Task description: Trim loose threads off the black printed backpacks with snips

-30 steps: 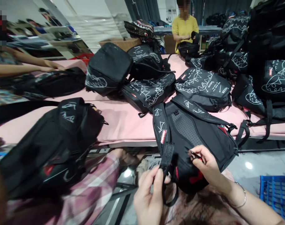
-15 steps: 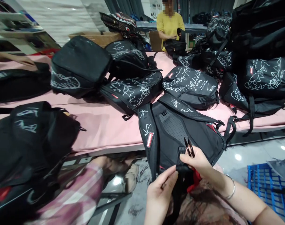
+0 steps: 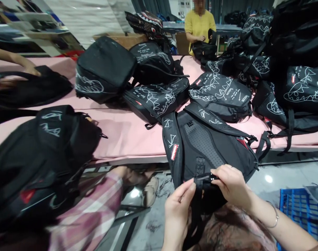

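A black backpack (image 3: 226, 153) lies back panel up at the table's near edge, with white drawings on its shoulder straps. My left hand (image 3: 178, 209) is closed, thumb and fingertips pinching a black webbing strap (image 3: 196, 209) at the backpack's lower end. In my closed right hand (image 3: 230, 181) is a small pair of dark thread snips (image 3: 204, 177). Its blades point left and lie across the strap, close to my left fingertips. Whether the blades touch the webbing I cannot tell. A stitched strap patch (image 3: 200, 164) shows just above the blades.
Several black backpacks with white scribbles, one of them (image 3: 220, 94) just behind, cover the pink table (image 3: 127, 139). At left, a co-worker's hand (image 3: 30, 66) touches a black bag. A person in yellow (image 3: 200, 26) stands across the table. A blue crate (image 3: 292, 212) sits low at right.
The snips, upright in my right hand before, now point left across the strap. The red piece beside my right hand is out of sight. The view has swung slightly left.
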Motion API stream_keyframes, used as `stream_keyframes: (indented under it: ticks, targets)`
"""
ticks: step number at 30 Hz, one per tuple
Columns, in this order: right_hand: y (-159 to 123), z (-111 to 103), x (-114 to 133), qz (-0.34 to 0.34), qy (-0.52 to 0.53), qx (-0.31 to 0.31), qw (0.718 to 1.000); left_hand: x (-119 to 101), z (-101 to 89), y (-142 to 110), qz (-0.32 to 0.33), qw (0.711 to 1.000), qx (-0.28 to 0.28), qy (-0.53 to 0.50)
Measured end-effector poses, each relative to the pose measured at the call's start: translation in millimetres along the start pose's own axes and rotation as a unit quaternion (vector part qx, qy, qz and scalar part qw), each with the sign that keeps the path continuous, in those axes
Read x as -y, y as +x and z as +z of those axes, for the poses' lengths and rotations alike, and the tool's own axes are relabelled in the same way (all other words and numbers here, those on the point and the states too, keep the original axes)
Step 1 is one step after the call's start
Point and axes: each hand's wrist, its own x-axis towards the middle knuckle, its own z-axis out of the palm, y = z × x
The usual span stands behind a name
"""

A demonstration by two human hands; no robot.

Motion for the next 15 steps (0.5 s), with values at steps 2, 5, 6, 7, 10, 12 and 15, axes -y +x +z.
stream_keyframes:
  ticks: [2, 5, 6, 7, 10, 12, 15]
  targets:
    - [2.6, -1.0, 0.5, -0.009, 0.003, 0.007, 1.0, 1.6, -0.8, 0.6, 0.007, 1.0, 0.013, 0.017]
    - [6.6, -1.2, 1.7, -0.019, 0.006, 0.011, 1.0, 3.1, -1.8, 0.9, 0.02, 0.999, 0.019, 0.041]
    - [7.6, -0.8, 2.0, -0.021, 0.005, 0.012, 1.0, 3.8, -2.0, 1.0, 0.027, 0.998, 0.016, 0.049]
    - [8.3, -0.2, 2.3, -0.022, 0.004, 0.014, 1.0, 4.5, -2.0, 1.2, 0.033, 0.998, 0.012, 0.057]
    - [8.9, 1.5, 3.0, -0.016, 0.002, 0.022, 1.0, 7.2, -1.1, 2.2, 0.044, 0.996, 0.0, 0.073]
    - [8.0, 1.0, 3.7, -0.009, 0.02, 0.023, 0.999, 7.1, -1.2, 2.3, 0.048, 0.997, -0.001, 0.067]
    - [5.7, -4.5, 3.7, 0.014, 0.137, 0.027, 0.99, -1.4, -8.0, 1.0, 0.027, 1.0, 0.008, 0.008]
